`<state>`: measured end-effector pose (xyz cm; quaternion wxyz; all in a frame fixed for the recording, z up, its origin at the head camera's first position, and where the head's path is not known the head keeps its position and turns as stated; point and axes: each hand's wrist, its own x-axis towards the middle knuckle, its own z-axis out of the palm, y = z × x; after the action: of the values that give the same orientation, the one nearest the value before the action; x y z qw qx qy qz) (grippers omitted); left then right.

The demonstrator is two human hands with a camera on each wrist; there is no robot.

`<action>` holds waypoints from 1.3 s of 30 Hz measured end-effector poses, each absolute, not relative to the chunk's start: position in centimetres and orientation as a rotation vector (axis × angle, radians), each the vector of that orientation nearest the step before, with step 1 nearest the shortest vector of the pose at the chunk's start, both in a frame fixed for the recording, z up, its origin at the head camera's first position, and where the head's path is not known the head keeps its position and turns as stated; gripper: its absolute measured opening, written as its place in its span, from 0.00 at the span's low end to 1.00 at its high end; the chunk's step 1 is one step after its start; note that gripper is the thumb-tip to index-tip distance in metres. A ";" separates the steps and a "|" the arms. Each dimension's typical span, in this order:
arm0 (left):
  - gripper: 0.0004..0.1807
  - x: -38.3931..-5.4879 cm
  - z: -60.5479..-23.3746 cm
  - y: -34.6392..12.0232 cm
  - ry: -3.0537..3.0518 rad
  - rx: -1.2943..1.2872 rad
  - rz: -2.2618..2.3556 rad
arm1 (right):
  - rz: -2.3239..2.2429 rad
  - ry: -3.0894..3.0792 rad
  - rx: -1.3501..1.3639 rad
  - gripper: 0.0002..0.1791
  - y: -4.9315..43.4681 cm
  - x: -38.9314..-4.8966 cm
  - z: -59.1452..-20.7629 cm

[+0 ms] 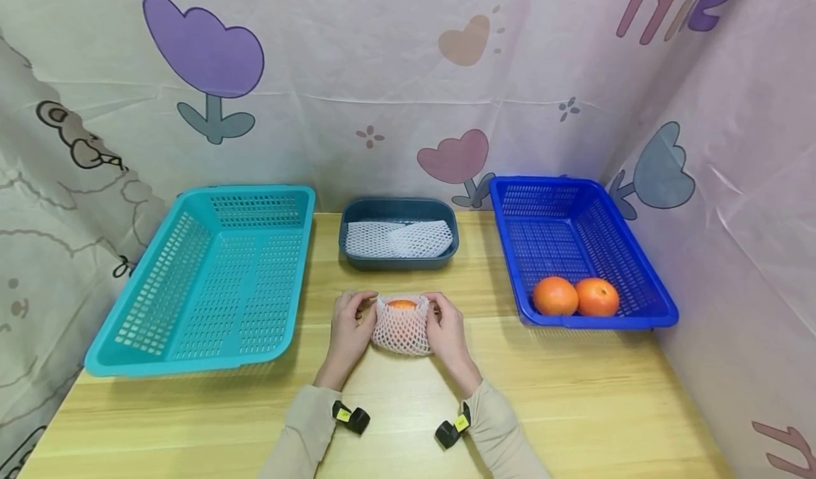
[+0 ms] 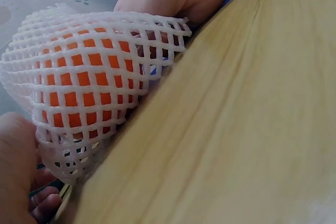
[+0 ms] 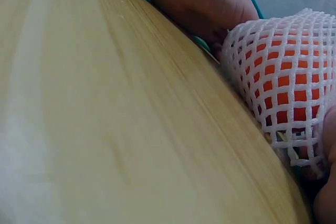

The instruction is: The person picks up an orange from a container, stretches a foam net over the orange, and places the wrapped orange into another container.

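Orange (image 1: 401, 304) in foam net (image 1: 401, 339) — bare top seen only from head.

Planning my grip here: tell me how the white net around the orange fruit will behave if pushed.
The white net will probably flex easily, being an open mesh of thin strands. It is likely light for its size, with so many gaps.

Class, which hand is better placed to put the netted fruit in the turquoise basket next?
Probably the left hand: it holds the net nearer the turquoise basket; the right hand holds the far side.
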<state>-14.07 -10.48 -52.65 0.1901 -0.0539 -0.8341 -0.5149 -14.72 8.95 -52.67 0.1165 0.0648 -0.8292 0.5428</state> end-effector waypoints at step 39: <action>0.62 -13.3 -52.6 -9.6 -2.698 -0.531 -1.459 | 1.163 -2.497 0.399 0.17 9.5 -14.1 -52.7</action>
<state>-13.30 -9.64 -52.62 0.0143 -0.1705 -0.8667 -0.4686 -14.14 9.45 -52.70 0.1781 0.1412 -0.8828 0.4111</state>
